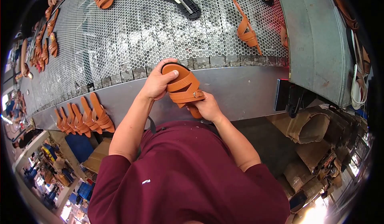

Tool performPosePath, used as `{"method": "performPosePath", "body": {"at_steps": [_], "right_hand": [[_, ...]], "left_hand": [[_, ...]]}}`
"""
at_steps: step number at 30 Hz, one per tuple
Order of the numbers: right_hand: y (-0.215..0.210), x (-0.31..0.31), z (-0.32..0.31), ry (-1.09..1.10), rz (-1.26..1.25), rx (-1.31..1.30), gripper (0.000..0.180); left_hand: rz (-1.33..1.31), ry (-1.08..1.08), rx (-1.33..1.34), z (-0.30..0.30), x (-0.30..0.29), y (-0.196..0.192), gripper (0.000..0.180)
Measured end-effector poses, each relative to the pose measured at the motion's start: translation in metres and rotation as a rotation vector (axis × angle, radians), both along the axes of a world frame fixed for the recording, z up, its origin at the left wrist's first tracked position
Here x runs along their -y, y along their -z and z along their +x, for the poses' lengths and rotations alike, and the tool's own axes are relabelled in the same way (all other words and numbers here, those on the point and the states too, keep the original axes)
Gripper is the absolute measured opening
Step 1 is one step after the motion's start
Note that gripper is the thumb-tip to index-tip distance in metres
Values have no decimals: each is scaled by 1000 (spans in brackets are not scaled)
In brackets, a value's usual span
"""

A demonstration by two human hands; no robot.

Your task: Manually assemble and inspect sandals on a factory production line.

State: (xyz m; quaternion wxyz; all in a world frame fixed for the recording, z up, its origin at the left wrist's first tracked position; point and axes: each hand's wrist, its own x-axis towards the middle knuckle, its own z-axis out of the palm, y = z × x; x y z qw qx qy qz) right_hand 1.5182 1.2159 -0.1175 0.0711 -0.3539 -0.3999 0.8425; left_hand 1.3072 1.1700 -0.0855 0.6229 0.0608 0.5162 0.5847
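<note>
Head view: left hand [155, 84] and right hand [209, 106] hold a tan sandal [185, 82] between them; apparently fitting its black sole [176, 63]; next calls for even pressing.

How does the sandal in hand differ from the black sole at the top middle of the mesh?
The held sandal is orange-brown, with straps and a buckle; the black sole has a pale inner area and no straps.
The left hand and right hand grip the held sandal; the black sole lies untouched on the metal mesh.
Both show a black edge.
</note>
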Motion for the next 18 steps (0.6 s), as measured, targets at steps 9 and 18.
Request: {"method": "performPosePath", "body": {"at_steps": [9, 18], "right_hand": [[9, -4, 9, -13, 19, 7, 19], [7, -12, 15, -71, 50, 3, 19]], "left_hand": [[-111, 263, -264, -9, -9, -6, 25], [-110, 318, -483, -1, -11, -8, 24]]}}
